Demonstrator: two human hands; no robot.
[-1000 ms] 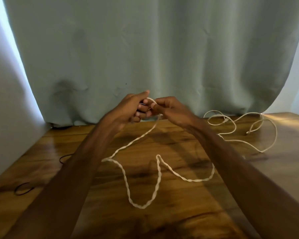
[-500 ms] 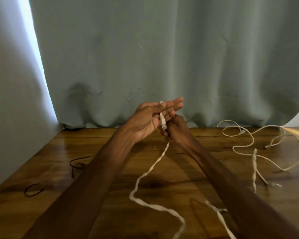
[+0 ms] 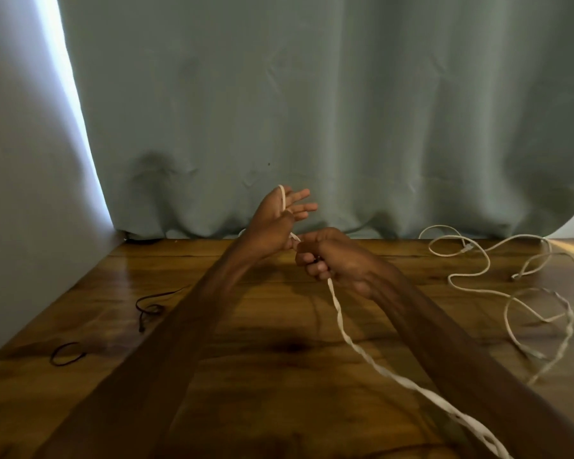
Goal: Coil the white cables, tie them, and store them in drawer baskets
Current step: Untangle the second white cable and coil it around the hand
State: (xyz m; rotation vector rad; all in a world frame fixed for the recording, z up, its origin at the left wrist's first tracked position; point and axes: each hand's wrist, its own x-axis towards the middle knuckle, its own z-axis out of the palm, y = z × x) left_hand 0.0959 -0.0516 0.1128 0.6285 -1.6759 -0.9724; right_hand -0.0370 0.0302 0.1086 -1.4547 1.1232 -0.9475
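Note:
A twisted white cable (image 3: pixel 342 329) runs from my hands down across the wooden table (image 3: pixel 252 352) toward the lower right. My left hand (image 3: pixel 275 220) is raised with fingers spread and straight, and the cable loops over it near the thumb. Just right of it and lower, my right hand (image 3: pixel 332 256) is curled round the cable, which comes out below the fist. More white cable (image 3: pixel 511 283) lies loose in tangled loops on the right side of the table.
A grey-green curtain (image 3: pixel 312 111) hangs behind the table's far edge. A wall (image 3: pixel 24 193) borders the table on the left. Two thin black ties lie at left, one (image 3: pixel 150 306) nearer the middle, another (image 3: pixel 67 354) near the wall.
My right hand has dropped lower and to the right, pulling the cable down from the left hand. A loop now lies over my left hand. The view has shifted slightly.

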